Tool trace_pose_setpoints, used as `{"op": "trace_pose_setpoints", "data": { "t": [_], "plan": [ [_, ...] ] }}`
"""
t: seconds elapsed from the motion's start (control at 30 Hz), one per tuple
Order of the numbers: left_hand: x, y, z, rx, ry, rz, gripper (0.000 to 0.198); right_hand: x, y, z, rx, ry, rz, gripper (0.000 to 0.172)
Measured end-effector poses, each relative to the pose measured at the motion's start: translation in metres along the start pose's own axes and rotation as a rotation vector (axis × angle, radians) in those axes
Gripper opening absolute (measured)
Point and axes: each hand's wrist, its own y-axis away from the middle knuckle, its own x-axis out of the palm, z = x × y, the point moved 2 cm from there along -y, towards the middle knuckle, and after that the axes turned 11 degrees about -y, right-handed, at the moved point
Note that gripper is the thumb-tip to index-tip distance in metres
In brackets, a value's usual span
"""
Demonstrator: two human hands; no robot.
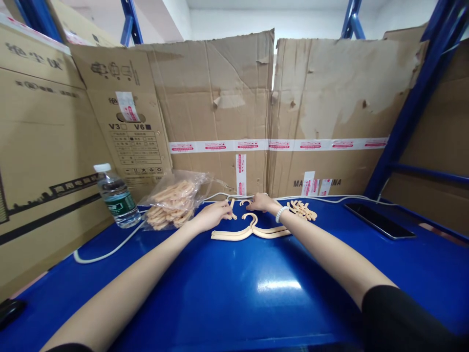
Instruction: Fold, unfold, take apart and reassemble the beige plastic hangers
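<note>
My left hand (pixel 217 216) is closed, its fingers pinching slim beige hanger arm pieces (pixel 232 209) at the back of the table. Just right of it, my right hand (pixel 261 202), with a white bead bracelet at the wrist, is closed at a small beige hanger hook (pixel 246 202); its fingertips are partly hidden. In front of both hands lie beige plastic hangers (pixel 234 235), stacked close together with their hooks pointing left. My right forearm covers their right end. A pile of loose beige hooks (pixel 303 210) sits to the right of the right wrist.
A clear plastic bag (pixel 172 201) of beige pieces and a water bottle (pixel 119 200) stand on the left. A white cable (pixel 106 256) runs along the table (pixel 205 303). On the right lies a phone (pixel 381 221). Cardboard sheets (pixel 216 112) wall off the back.
</note>
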Motion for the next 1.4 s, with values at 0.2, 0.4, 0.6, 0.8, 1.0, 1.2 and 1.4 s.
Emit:
{"op": "trace_pose_setpoints", "data": {
  "t": [0.2,0.4,0.6,0.8,1.0,1.2,1.4],
  "plan": [
    [-0.015,0.013,-0.033,-0.152,0.279,-0.221,0.020,-0.002,-0.003,-0.008,0.048,-0.160,-0.066,0.027],
    [-0.015,0.030,-0.070,-0.309,0.603,-0.298,0.022,-0.008,-0.002,-0.020,0.101,-0.446,-0.132,0.030],
    [0.006,0.037,-0.080,-0.461,0.817,-0.320,0.021,-0.015,0.020,-0.018,0.128,-0.845,-0.093,0.029],
    [0.018,0.042,-0.094,-0.451,0.924,-0.259,0.020,-0.009,0.091,-0.015,0.040,-1.300,0.038,0.008],
    [0.027,0.044,-0.105,-0.402,0.946,-0.203,0.016,0.032,0.159,-0.017,-0.016,-1.575,0.180,0.030],
    [0.034,0.046,-0.108,-0.414,0.990,-0.280,0.036,0.049,0.163,-0.023,-0.110,-1.632,0.248,0.030],
    [0.036,0.047,-0.105,-0.517,1.180,-0.334,0.056,0.055,0.158,-0.028,-0.100,-1.640,0.293,0.032]
  ]
}}
